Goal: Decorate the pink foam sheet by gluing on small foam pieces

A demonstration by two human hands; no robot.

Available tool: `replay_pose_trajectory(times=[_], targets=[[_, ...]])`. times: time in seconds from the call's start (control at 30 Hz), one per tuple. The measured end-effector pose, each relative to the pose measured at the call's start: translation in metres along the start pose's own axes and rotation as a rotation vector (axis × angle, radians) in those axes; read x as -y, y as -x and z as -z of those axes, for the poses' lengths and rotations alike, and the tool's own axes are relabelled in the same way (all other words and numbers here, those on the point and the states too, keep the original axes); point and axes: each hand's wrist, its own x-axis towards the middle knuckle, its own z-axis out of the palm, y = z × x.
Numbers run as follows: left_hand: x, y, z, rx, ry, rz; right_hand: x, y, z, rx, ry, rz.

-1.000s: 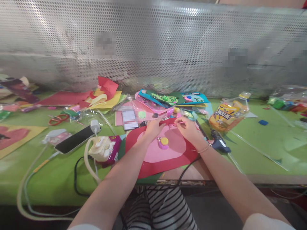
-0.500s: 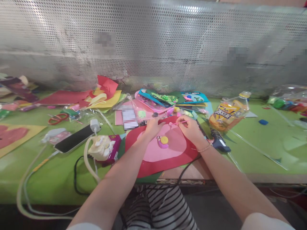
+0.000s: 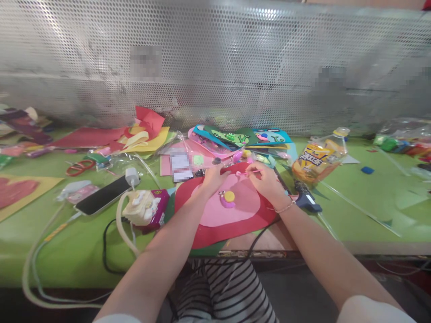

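Observation:
A red paper shape with a pink oval glued on it lies at the table's near edge. A small snail figure, purple with a yellow shell, sits on the pink oval. My left hand rests with fingers curled on the far rim of the red paper. My right hand pinches a thin pink stick just above the pink oval's far edge, a bracelet on its wrist.
A green table carries a phone, a white charger with cables, red scissors, coloured paper scraps, finished craft cards, a drink bottle and a glue gun. A perforated metal wall stands behind.
Both hands have shifted slightly farther up the pink oval; the view has drifted a little. Nothing was taken up or let go.

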Motion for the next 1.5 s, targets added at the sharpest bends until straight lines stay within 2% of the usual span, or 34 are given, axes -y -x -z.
replay_pose_trajectory(times=[0.13,0.33,1.0,1.5], targets=[[-0.0012,0.0006,0.0015,-0.001,0.001,0.005,0.0002,0.0001,0.0014,-0.037,0.015,0.019],[-0.0033,0.0000,0.0019,-0.002,-0.003,0.015,-0.0009,-0.0001,0.0008,-0.016,0.002,0.026],[0.0051,-0.0009,-0.0031,-0.023,0.037,-0.012,-0.0032,0.0005,-0.0001,-0.070,-0.017,0.062],[0.0016,0.0009,-0.0017,-0.022,-0.008,-0.017,-0.0031,0.0005,-0.0023,-0.039,0.000,0.055]])
